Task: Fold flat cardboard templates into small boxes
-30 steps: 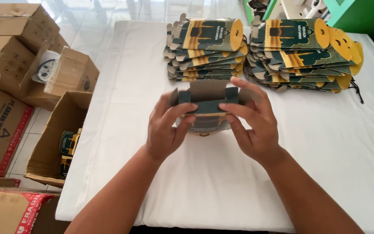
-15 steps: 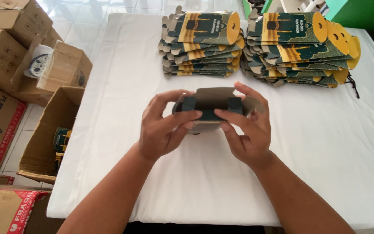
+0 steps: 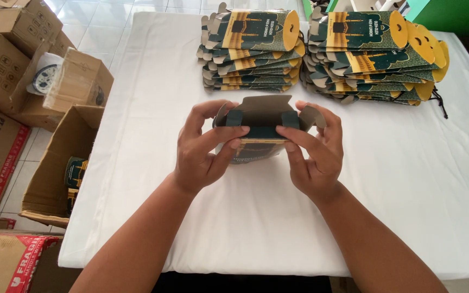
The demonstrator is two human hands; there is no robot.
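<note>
Dark-green printed carton, flaps still open, sits mid-table, pinched by the left hand and right hand. Two stacks of flat cartons line the table's far edge. Uneven thumb pressure could crease a flap.

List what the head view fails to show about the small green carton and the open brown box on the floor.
- Small green and gold cardboard carton: its lower front is hidden by the left hand and right hand; its inside faces away.
- Open brown cardboard box on the floor: the white tablecloth edge and the box's own walls hide most of its contents.
- Two stacks of flat green cartons: count too dense to tell.
</note>
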